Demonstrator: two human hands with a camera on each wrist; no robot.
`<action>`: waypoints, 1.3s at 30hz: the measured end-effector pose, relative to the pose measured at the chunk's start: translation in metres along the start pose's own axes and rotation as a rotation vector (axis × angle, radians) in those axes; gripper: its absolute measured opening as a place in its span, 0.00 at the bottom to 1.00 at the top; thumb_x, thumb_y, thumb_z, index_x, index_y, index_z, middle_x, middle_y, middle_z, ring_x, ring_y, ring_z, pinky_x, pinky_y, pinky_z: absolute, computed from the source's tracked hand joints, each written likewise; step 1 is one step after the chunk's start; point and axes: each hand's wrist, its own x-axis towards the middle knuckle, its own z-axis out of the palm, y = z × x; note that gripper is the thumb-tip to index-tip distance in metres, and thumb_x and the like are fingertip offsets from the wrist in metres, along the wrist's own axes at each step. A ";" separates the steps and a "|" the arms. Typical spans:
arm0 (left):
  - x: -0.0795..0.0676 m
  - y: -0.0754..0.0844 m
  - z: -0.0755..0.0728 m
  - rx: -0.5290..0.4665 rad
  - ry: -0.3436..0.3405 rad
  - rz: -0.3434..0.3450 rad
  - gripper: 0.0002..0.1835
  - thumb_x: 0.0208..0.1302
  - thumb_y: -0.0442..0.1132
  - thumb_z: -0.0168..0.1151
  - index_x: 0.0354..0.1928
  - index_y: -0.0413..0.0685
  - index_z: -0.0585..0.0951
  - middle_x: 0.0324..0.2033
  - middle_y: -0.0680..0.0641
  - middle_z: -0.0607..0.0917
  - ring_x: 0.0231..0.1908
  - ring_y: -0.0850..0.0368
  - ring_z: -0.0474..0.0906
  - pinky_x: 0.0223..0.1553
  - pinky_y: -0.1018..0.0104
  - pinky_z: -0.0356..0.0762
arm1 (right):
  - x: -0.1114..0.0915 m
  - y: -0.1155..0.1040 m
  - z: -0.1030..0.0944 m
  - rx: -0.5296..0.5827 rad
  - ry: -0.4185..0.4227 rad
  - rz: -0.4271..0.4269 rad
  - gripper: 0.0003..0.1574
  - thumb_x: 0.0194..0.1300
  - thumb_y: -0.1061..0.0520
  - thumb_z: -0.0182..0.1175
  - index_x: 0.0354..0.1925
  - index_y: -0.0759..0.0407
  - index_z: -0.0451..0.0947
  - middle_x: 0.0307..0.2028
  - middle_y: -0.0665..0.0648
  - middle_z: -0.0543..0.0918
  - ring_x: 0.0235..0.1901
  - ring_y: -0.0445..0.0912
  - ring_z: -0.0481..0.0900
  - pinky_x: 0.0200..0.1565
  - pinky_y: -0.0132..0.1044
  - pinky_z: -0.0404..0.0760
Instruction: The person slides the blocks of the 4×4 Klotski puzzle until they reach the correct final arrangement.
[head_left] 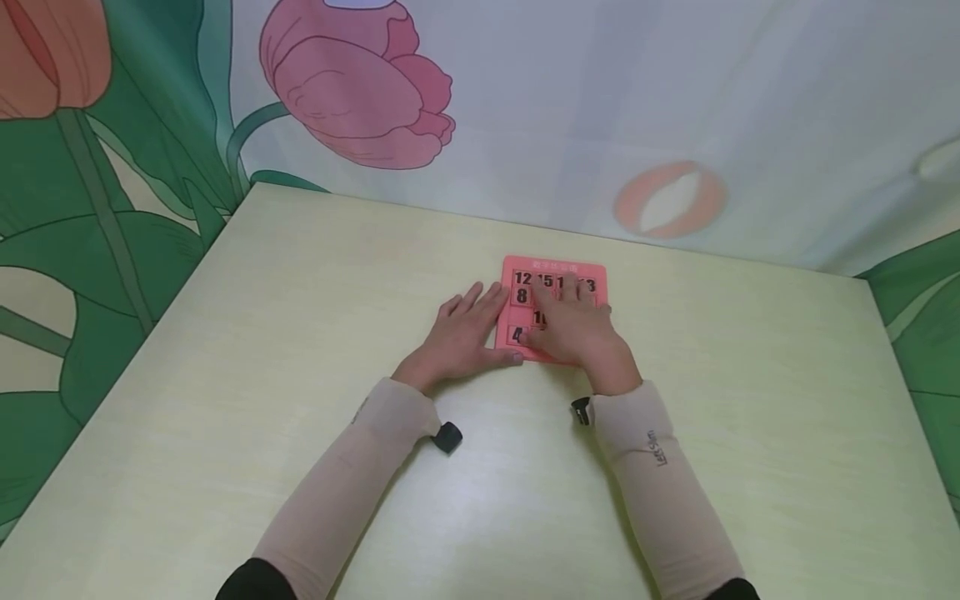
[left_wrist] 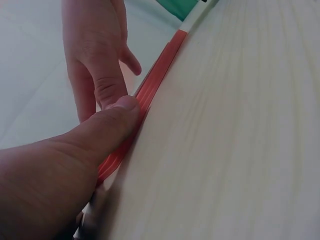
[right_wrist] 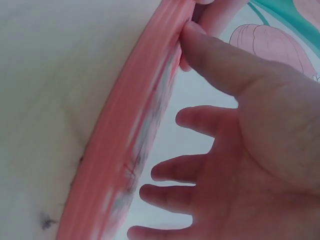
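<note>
Some left fingers (left_wrist: 112, 123) and right fingers (right_wrist: 217, 57) touch the pink number board (head_left: 525, 313)

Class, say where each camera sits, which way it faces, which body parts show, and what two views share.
Head: on the person's head, facing forward and down at table and number puzzle; left hand, right hand and sleeves show.
Left wrist: on that wrist, facing low along the puzzle's edge; left thumb nearest, right hand beyond.
Right wrist: on that wrist, facing the puzzle's edge close up; right thumb and spread fingers show.
Shared: both wrist views show the puzzle's edge and the right hand.
</note>
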 end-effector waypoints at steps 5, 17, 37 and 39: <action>-0.001 0.001 0.001 0.006 -0.004 -0.001 0.57 0.63 0.69 0.60 0.82 0.52 0.43 0.80 0.51 0.43 0.78 0.51 0.30 0.74 0.48 0.32 | 0.001 0.005 0.001 -0.005 0.002 0.030 0.57 0.70 0.37 0.61 0.82 0.50 0.43 0.78 0.73 0.38 0.75 0.70 0.34 0.63 0.78 0.47; -0.002 0.002 0.002 0.013 -0.001 -0.006 0.56 0.64 0.69 0.59 0.82 0.53 0.42 0.80 0.52 0.43 0.78 0.51 0.30 0.74 0.49 0.32 | 0.008 0.011 0.004 0.061 0.084 0.169 0.58 0.70 0.32 0.57 0.82 0.55 0.42 0.76 0.77 0.35 0.73 0.75 0.34 0.64 0.78 0.46; 0.002 -0.001 0.003 0.008 0.008 -0.003 0.56 0.64 0.72 0.57 0.82 0.55 0.42 0.80 0.54 0.42 0.78 0.53 0.29 0.74 0.50 0.31 | 0.002 0.043 -0.007 0.190 -0.003 0.095 0.67 0.64 0.37 0.68 0.82 0.42 0.33 0.79 0.69 0.31 0.73 0.74 0.41 0.60 0.79 0.55; 0.001 0.000 0.003 0.004 0.005 -0.007 0.56 0.64 0.71 0.58 0.82 0.55 0.42 0.80 0.54 0.42 0.78 0.53 0.29 0.74 0.50 0.31 | 0.002 0.040 -0.004 0.190 0.011 0.099 0.66 0.64 0.37 0.68 0.82 0.43 0.35 0.78 0.69 0.33 0.72 0.74 0.44 0.59 0.79 0.58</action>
